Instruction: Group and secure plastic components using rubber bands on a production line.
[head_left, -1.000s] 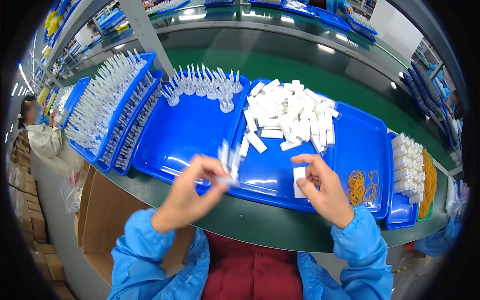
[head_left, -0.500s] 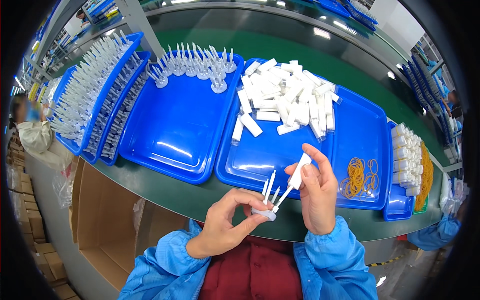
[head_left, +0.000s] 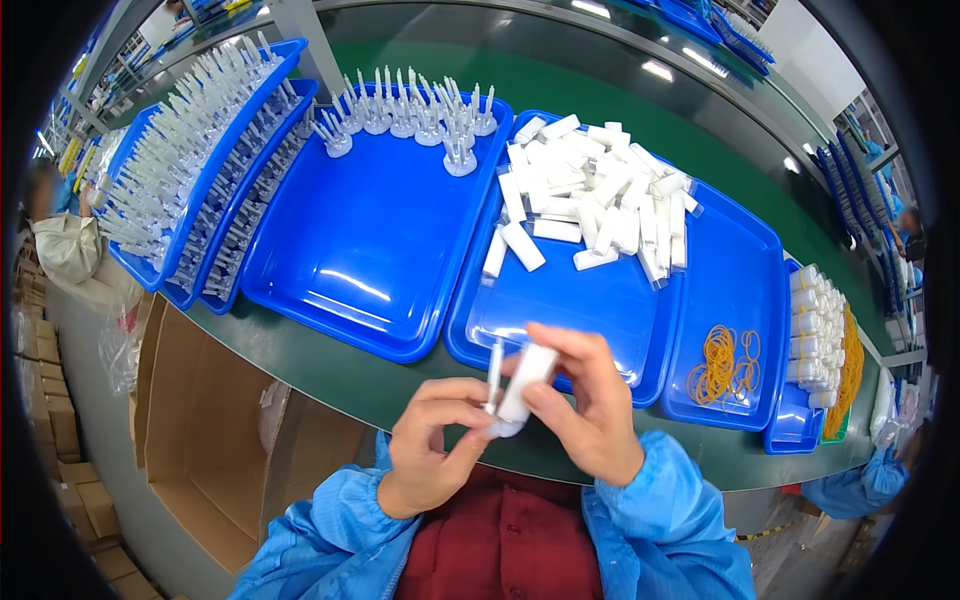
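Observation:
Near the table's front edge, my left hand (head_left: 432,442) pinches a translucent pronged base (head_left: 508,429) between thumb and fingers. Thin white prongs (head_left: 495,372) stand up from it. Thumb and fingers of my right hand (head_left: 590,402) are closed on a white oblong sleeve (head_left: 530,380), tilted slightly. The sleeve's lower end is down at the base, beside the prongs; whether a prong is inside it is hidden. Beyond my hands, a pile of similar white sleeves (head_left: 600,195) with see-through edges lies in a blue tray (head_left: 530,318).
Several pronged bases (head_left: 430,125) stand along the back of another blue tray (head_left: 345,285). Stacked trays (head_left: 185,245) of them rise at left. At right are yellow rubber bands (head_left: 718,365) and bundled white cylinders (head_left: 812,335). A cardboard box (head_left: 205,430) sits below the table's left side.
My right hand has moved left and down with the white sleeve, bringing it onto the base. The trays have shifted slightly in view.

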